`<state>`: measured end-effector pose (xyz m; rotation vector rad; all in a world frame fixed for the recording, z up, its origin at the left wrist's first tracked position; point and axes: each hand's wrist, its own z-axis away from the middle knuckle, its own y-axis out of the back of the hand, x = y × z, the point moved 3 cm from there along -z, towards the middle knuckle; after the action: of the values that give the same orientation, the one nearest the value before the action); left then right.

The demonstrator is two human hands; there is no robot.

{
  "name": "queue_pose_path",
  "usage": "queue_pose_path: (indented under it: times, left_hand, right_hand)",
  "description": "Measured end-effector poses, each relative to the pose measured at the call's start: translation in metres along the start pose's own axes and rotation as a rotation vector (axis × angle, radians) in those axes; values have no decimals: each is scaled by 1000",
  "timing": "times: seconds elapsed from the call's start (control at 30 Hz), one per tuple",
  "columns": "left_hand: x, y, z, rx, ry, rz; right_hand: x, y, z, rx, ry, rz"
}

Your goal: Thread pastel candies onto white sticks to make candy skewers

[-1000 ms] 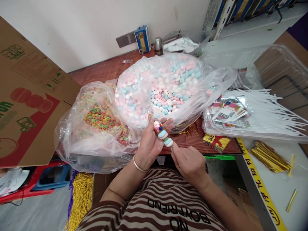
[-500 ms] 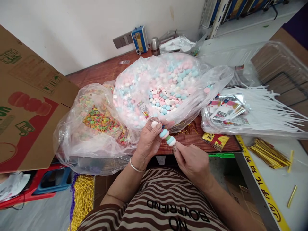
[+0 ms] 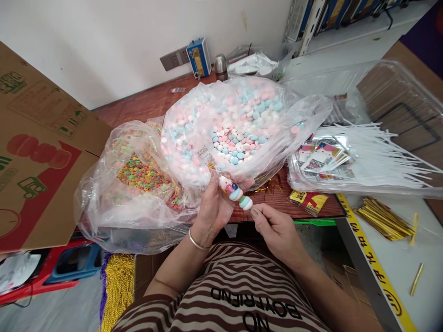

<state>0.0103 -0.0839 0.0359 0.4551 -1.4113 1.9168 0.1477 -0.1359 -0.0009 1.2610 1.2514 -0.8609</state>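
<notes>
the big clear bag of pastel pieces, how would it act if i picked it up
The big clear bag would probably sag and change shape, since its thin film is creased. The loose pastel pieces would likely shift, and some might spill if its opening tipped.

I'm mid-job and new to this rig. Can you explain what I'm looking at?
There is no machine: these are a person's bare hands, seen by one camera worn on the head, looking forward and down. On the reddish-brown wooden table lie a big translucent plastic bag of pink, blue and white rounded pieces and, left of it, one of small multicoloured rings. To the right are thin white sticks. The left hand holds a short stack of pastel pieces; the right hand's fingertips are at its lower end.
</notes>
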Motion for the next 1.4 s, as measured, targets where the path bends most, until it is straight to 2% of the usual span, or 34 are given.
queue_pose_path:
  times: [0.1,0.13,0.2,0.3,0.43,0.57,0.63,0.7,0.77,0.8,0.87,1.0,1.1,1.17,1.2,1.27,1.4]
  left_hand:
    - [-7,0,0,-48,-25,-6]
    - [-10,0,0,-59,-39,-8]
    - [-19,3,1,-72,-31,-18]
    - [-18,5,-2,-111,-23,-32]
    - [13,1,-14,-121,-197,46]
    - [29,-8,-24,-115,-152,127]
    - [25,-11,-25,-77,-98,150]
    - [18,-12,-24,12,-64,168]
    - [10,-13,-22,85,-85,167]
    - [6,-13,-21,100,-112,158]
    - [1,-13,-19,97,-174,135]
    - [0,-6,-23,122,-220,124]
    - [4,1,-25,186,-240,131]
    - [5,1,-25,169,-253,119]
    - [4,1,-23,140,-250,104]
    - [2,-1,-21,63,-236,76]
    - [-2,3,-17,-78,-151,90]
  right_hand:
    - [10,-13,2,-90,-256,-525]
    - [12,-17,2,-85,-286,-628]
    - [14,-19,2,-48,-270,-650]
    - [12,-14,1,-2,-183,-447]
    - [7,-5,0,-36,-155,-343]
    - [7,-7,-1,-80,-106,-260]
    - [5,-7,-2,27,32,-20]
    - [1,-7,-2,196,235,331]
    - [-4,-10,-1,309,412,621]
    - [-6,-12,-1,329,460,696]
    - [-8,-14,-4,306,441,681]
    - [-8,-15,-7,212,278,506]
    - [-8,-16,-4,295,397,735]
    - [-5,-16,-2,336,478,856]
    - [-3,-16,-1,335,484,846]
    - [2,-13,-1,288,398,647]
    - [13,-15,-2,-21,-96,-253]
